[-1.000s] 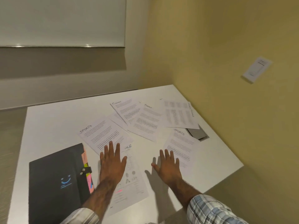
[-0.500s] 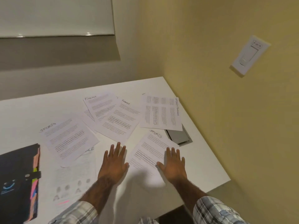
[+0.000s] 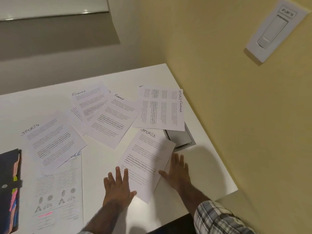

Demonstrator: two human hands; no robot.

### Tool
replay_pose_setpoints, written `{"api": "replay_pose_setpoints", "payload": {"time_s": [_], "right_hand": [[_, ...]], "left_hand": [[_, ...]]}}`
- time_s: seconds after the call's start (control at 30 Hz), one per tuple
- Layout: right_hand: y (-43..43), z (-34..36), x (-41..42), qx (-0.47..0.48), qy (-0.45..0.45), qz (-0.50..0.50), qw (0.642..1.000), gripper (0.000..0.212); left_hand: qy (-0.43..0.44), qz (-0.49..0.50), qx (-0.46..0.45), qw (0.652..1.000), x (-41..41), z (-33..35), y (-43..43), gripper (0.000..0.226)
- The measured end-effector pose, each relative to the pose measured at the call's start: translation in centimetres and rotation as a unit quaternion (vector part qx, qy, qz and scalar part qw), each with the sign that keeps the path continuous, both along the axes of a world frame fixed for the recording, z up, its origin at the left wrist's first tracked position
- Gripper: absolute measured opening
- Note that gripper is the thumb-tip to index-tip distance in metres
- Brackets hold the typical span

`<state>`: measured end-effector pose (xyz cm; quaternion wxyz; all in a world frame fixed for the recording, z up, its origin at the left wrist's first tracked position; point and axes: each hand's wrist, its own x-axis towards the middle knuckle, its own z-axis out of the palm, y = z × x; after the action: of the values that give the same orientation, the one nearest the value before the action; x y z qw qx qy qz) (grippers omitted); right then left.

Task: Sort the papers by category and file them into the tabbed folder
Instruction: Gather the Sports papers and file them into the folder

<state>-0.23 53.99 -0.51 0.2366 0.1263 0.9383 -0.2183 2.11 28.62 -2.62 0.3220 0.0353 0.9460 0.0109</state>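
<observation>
Several printed sheets lie scattered on a white table (image 3: 101,159). The near sheet headed SPORTS (image 3: 148,156) lies between my hands. My left hand (image 3: 118,186) rests flat with spread fingers on its lower left corner. At the sheet's right edge lies my right hand (image 3: 177,171), flat, with the thumb on the paper. Another SPORTS sheet (image 3: 54,141) sits at the left, two FINANCE sheets (image 3: 109,119) in the middle, and a sideways sheet marked SPORTS FINANCE (image 3: 162,108) at the back right. The black tabbed folder (image 3: 8,188) shows its coloured tabs at the far left edge.
A sheet with charts and a pink mark (image 3: 59,196) lies near the front left. A grey cable hatch (image 3: 181,138) is set in the table, partly under papers. A yellow wall (image 3: 236,115) with a white switch plate (image 3: 275,29) borders the table's right side.
Both hands moved right, from the chart sheet area to the near SPORTS sheet. The view swung right, so the folder slid toward the left edge.
</observation>
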Motion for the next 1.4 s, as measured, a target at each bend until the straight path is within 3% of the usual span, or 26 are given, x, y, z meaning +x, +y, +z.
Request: {"api": "replay_pose_setpoints", "payload": {"time_s": [0.17, 0.33, 0.57, 0.73, 0.97, 1.07, 1.23, 1.3, 1.4], "right_hand": [[-2.1, -0.5, -0.4, -0.038, 0.027, 0.005, 0.999, 0.102], [-3.2, -0.4, -1.9, -0.127, 0.046, -0.072, 0.988, 0.095], [-2.6, -0.9, -2.4, -0.009, 0.057, -0.012, 0.998, 0.112], [-3.6, -0.9, -1.7, 0.005, 0.048, 0.027, 0.998, 0.114], [-4.1, 0.3, -1.7, -0.116, 0.063, -0.061, 0.989, 0.092], [-4.0, 0.0, -0.5, -0.061, 0.099, 0.011, 0.993, 0.08], [-3.0, -0.4, -0.2, 0.045, 0.051, 0.124, 0.99, 0.064], [-2.9, -0.5, -0.3, 0.059, 0.041, 0.138, 0.988, 0.065], [-3.0, -0.5, -0.4, 0.065, 0.03, 0.145, 0.987, 0.066]], "left_hand": [[0.02, 0.039, -0.011, 0.999, 0.9, -0.1, 1.3, 0.103], [-0.008, 0.06, -0.048, 0.997, 1.3, 0.6, 3.2, 0.105], [-0.005, 0.063, -0.095, 0.993, 3.0, 1.5, 4.9, 0.105], [-0.006, 0.064, -0.11, 0.992, 3.3, 2.2, 5.5, 0.105], [-0.007, 0.085, -0.117, 0.989, 3.5, 2.4, 6.0, 0.105], [0.016, 0.048, -0.12, 0.991, 3.4, 2.7, 5.6, 0.091], [0.118, 0.073, -0.057, 0.989, 1.0, 3.0, 2.8, 0.039], [0.138, 0.106, -0.045, 0.984, 0.0, 2.9, 2.0, 0.041], [0.099, 0.177, 0.0, 0.979, -1.6, 2.7, 1.7, 0.053]]}}
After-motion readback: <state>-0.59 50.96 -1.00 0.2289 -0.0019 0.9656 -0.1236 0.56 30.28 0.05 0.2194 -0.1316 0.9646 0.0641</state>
